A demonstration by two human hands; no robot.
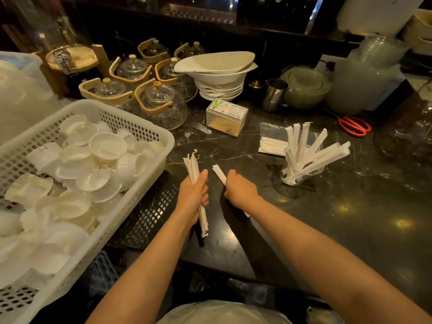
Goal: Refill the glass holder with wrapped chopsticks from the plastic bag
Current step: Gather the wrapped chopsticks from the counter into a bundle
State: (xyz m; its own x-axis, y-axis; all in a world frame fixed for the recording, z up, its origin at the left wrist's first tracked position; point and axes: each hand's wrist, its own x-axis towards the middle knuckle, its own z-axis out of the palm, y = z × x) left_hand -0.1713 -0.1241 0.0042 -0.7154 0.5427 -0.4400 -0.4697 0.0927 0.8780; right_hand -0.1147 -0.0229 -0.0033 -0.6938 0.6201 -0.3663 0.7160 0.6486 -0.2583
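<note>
Wrapped chopsticks (313,153), about eight white paper sleeves, fan out of the one glass holder (300,175) on the dark counter (350,206). Your left hand (192,195) grips a small bundle (195,169). Your right hand (239,189) is closed around a single one (219,174), the plastic bag (272,141) lying behind the holder.

counter (350,218): dark marble, glossy | back shelf (163,17): dark | light: dim, warm

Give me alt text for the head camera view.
Left hand grips a bundle of wrapped chopsticks; right hand holds one. A partly filled glass holder stands to the right on the dark counter.
</note>
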